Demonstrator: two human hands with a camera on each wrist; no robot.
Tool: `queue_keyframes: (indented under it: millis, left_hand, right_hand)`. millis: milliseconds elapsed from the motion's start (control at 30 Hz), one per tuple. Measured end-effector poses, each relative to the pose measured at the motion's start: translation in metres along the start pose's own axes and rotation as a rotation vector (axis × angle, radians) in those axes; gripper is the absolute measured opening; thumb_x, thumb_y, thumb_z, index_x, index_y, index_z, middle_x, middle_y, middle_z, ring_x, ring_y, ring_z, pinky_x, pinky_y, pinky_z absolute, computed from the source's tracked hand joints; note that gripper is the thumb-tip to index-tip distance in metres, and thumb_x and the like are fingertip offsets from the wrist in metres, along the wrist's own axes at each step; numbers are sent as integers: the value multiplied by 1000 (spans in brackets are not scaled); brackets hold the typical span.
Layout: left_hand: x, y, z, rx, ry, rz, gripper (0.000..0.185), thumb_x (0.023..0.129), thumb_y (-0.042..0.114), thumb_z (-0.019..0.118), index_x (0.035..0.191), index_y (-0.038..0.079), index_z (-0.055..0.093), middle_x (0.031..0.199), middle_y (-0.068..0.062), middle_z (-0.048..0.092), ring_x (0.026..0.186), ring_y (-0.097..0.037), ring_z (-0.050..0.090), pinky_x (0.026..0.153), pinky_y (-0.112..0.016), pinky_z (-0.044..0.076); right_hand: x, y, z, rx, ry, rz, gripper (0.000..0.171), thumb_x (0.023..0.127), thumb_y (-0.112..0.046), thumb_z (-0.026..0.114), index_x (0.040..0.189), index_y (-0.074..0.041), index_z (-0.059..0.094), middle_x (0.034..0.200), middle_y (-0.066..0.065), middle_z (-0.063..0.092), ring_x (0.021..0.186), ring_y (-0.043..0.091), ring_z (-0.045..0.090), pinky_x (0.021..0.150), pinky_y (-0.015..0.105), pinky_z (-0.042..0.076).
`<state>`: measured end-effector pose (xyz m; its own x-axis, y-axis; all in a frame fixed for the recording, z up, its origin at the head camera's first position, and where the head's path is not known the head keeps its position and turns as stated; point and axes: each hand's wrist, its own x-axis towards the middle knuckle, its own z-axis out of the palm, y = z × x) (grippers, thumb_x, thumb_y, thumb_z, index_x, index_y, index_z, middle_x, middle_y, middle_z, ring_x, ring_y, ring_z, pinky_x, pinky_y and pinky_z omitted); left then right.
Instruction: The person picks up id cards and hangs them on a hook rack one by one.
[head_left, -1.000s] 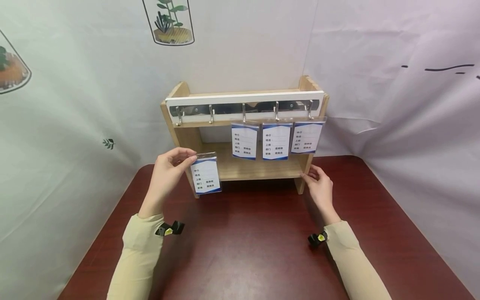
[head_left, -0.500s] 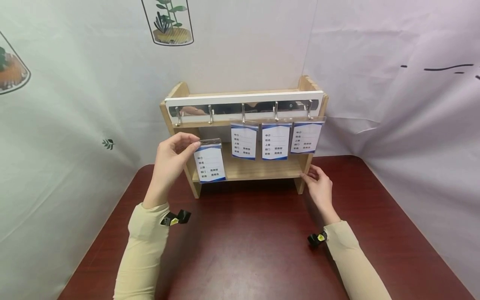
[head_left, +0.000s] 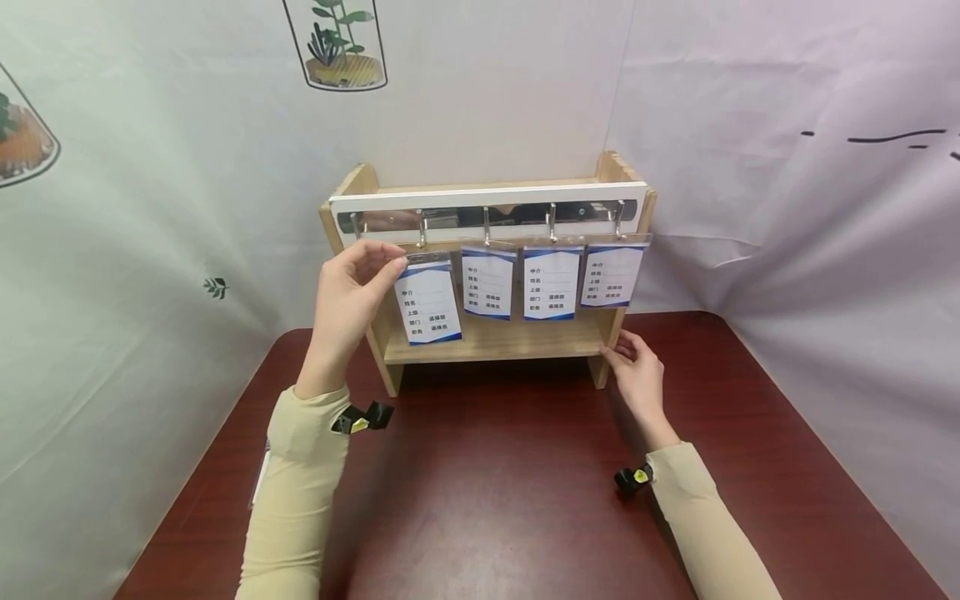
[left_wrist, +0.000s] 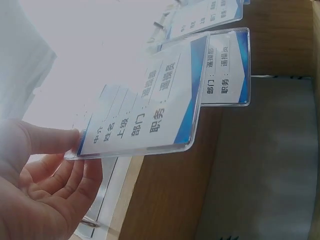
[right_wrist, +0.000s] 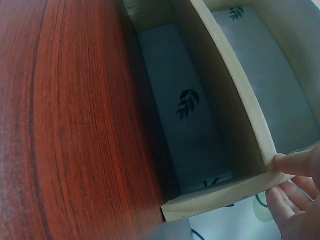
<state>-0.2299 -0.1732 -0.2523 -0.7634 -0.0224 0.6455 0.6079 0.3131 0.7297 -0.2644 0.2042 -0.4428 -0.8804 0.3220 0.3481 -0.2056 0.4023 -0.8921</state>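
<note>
My left hand pinches a clear badge holder by its upper left corner, thumb in front. The badge holder, with its white and blue card, hangs upright just below the second hook from the left; whether the hook passes through its slot, I cannot tell. Three similar badges hang on the hooks to the right, among them the middle badge. At the wooden shelf's right side panel, my right hand grips the edge between thumb and fingers, beside the lower board.
A white rail with a shiny hook strip runs across the shelf's front. The shelf stands on a dark red table. Behind my left sleeve, the edge of a pale flat item shows. A printed white cloth surrounds the table.
My left hand has raised the badge holder up and slightly right, from beside the shelf's left leg to the second hook. My right hand has stayed on the side panel.
</note>
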Motion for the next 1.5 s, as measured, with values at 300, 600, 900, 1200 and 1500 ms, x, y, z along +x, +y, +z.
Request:
queue_keyframes:
  millis: [300,600,900,1200,1500]
  left_hand:
    - [12,0,7,8,54,14,17,95,8,70,107,-3,70,101,-9,70,90,-10,64,83,-23,49]
    - [19,-4,10,32,70,-1,16,95,8,69,105,-5,69,98,-11,71,84,-8,64,78,-22,48]
    - [20,-10,11,69,63,-44,16,95,10,70,106,-2,72,94,-6,71,77,-10,62,72,-22,45]
    - [22,-7,12,89,54,-68,16,94,10,70,107,0,73,97,-7,73,78,-9,63,71,-22,43]
    - [20,-6,10,83,39,-54,17,94,11,71,107,0,74,101,-9,73,80,-10,63,72,-21,45]
  right_hand:
    - [1,0,0,1,3,-9,43,92,-10,75,130,3,62,118,22,69,107,30,68,76,10,50]
    - [0,0,1,-17,-10,7,43,93,-13,74,132,1,62,121,20,68,108,28,68,85,30,57]
    - [-1,-1,1,-3,-1,-6,42,92,-11,74,130,2,62,119,21,69,107,28,68,75,8,49]
    - [-1,-1,1,-8,2,8,42,93,-12,74,131,1,62,120,20,69,108,28,68,79,14,52]
    - [-2,-2,0,-42,-6,11,43,94,-14,73,132,0,62,121,20,69,109,28,67,86,32,57]
